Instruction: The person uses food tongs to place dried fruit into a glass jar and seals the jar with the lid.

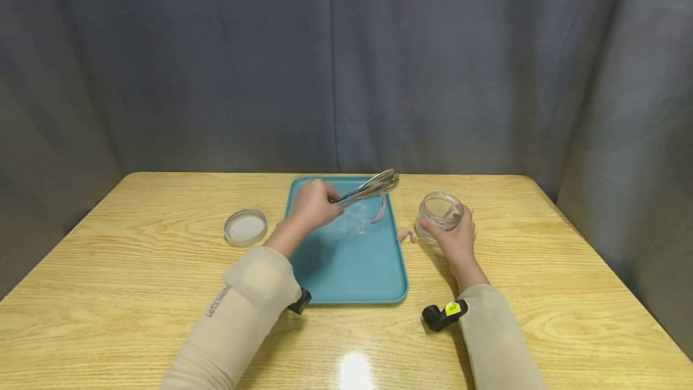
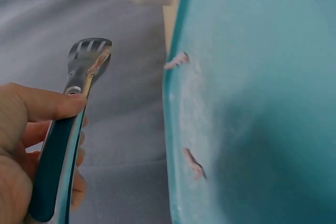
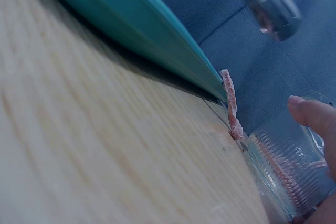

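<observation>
My left hand (image 1: 318, 202) grips a pair of metal tongs (image 1: 373, 185) with dark teal handles, held above the tray's far part. Something pinkish shows at the tongs' heads in the left wrist view; I cannot tell whether it is a held strip or a reflection. My right hand (image 1: 457, 236) holds a clear glass jar (image 1: 428, 229), lidless, on the table right of the tray. Pinkish material shows through the ribbed jar wall (image 3: 289, 171). One pinkish strip (image 1: 380, 210) lies on the blue-green tray (image 1: 352, 269); another strip (image 1: 406, 235) hangs over its right edge.
A round lid (image 1: 246, 227) lies on the wooden table (image 1: 162, 269) left of the tray. White powder (image 1: 352, 221) marks the tray's surface. Grey curtains (image 1: 243, 77) stand behind and at both sides of the table.
</observation>
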